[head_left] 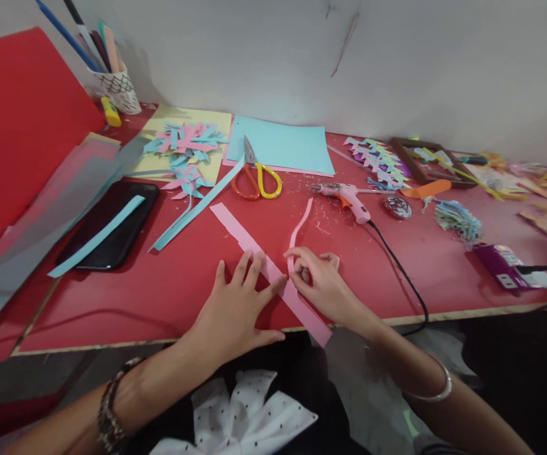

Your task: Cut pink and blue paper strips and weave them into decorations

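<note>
The pink strip [305,309] lay slantwise on the red table [198,284], its near end jutting past the front edge. The left hand [233,306] was spread wide over it, fingertips resting on the paper. The right hand [318,275] was closed in a pinch on a thin strip [300,222], also pink, which curved up and away beside the wider one; whether the two were joined under the fingers could not be told.

The work looked partway along. A heap of short blue and pink pieces [191,139] on the yellow sheet [214,165] seemed to be finished cutting. Apparently left over, in longer lengths, were the two pink ones at the hands, a long blue strip [201,203] reaching to the scissors [249,151], and a short blue strip [98,239] across the phone [134,221]. The blue sheet [283,145] looked largely whole.

Fine scraps were scattered over the table near the glue gun [344,191], whose cord ran over the front edge. Farther right were fringed paper [378,161], a brown frame [402,161], an orange piece [427,189] and a purple box [503,266] with sockets. To the left rose a red board [22,133], with a cup [119,88] of pens behind it. A pale wall [245,57] closed off the back, a thin reddish mark on it.
</note>
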### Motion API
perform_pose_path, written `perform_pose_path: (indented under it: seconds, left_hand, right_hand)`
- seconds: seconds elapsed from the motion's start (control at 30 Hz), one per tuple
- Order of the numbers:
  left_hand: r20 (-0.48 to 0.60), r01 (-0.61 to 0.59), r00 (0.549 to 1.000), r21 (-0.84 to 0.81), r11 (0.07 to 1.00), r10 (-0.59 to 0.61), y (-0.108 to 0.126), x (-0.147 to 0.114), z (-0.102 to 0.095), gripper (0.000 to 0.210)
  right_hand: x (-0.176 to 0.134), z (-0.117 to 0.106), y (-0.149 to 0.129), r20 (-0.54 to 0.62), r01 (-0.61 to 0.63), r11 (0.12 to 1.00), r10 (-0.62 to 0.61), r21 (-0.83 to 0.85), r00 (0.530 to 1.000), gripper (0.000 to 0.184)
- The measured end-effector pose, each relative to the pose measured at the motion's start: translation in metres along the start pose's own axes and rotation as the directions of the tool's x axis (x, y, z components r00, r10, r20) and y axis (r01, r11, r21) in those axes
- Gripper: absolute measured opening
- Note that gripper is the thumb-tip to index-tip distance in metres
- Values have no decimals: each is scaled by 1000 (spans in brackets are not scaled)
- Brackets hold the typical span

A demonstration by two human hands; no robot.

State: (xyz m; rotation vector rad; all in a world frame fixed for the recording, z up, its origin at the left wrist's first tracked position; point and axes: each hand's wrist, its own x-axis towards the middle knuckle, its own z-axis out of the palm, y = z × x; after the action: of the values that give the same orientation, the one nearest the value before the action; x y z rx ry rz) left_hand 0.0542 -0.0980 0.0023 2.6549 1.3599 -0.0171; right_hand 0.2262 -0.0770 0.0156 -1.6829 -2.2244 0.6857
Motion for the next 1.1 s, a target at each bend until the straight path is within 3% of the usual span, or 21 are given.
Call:
perform_pose_path:
  seconds: [0.33, 0.53, 1.1]
  left_hand:
    - [-58, 17, 998, 27, 999, -15, -13, -7, -2, 75]
    - [-213, -223, 950, 53, 973, 230, -8, -12, 1, 60]
    - [-154, -202, 968, 6, 979, 201, 0, -7, 6, 65]
  right_hand:
    - [0, 3, 4, -65, 9, 1000, -9, -13, 998, 24]
    - [13, 8, -3, -53, 30, 999, -28, 38, 998, 26]
    - [1, 7, -4, -6, 15, 1000, -15, 3, 1000, 26]
